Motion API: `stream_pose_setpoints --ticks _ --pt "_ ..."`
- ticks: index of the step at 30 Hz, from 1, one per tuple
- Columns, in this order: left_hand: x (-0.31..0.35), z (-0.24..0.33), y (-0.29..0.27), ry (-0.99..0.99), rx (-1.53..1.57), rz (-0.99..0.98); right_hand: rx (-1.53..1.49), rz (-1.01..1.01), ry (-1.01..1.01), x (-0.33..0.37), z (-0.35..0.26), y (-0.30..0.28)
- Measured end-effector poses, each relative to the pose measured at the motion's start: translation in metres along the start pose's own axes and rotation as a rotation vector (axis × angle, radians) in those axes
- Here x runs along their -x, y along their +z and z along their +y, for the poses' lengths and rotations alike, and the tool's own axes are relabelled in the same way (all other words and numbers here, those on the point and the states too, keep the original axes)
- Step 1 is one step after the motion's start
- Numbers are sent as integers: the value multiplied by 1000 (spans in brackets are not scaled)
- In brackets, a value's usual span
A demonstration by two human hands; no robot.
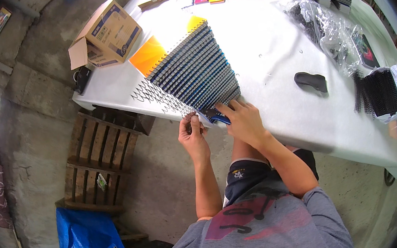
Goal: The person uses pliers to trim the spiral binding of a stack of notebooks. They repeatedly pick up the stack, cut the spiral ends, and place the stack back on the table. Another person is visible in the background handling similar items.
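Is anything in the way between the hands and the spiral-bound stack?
Nothing visible blocks the right hand; its blue-handled tool is at the near end of the spiral-bound stack. On the left hand's side, black coils spread along the stack's left edge, crowding the approach there.

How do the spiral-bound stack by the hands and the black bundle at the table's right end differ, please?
The spiral-bound stack shows grey and blue with orange at its far end; the black bundle is dark throughout. The stack looks larger than the bundle. The stack is by the left hand and right hand; the bundle lies apart. Both are on the white table.
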State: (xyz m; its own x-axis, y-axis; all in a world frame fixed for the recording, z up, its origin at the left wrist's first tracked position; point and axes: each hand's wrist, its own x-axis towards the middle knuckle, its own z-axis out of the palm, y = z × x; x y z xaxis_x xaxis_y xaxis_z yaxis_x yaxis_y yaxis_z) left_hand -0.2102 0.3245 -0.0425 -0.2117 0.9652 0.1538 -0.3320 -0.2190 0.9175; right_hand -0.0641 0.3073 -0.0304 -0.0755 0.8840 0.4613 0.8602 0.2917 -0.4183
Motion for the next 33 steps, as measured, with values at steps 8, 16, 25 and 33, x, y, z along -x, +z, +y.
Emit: stream_pose_setpoints --ticks 8,16,25,33 --pt "8 16 6 40 -131 42 -41 29 25 2 0 -8" --pt "5 18 -1 17 -104 -17 42 173 -30 -2 -10 -12" --pt "5 13 -3 32 -94 -24 79 139 -37 -1 -14 -18" --pt "6 10 -1 10 -36 -8 -27 42 -9 -3 -6 -7"
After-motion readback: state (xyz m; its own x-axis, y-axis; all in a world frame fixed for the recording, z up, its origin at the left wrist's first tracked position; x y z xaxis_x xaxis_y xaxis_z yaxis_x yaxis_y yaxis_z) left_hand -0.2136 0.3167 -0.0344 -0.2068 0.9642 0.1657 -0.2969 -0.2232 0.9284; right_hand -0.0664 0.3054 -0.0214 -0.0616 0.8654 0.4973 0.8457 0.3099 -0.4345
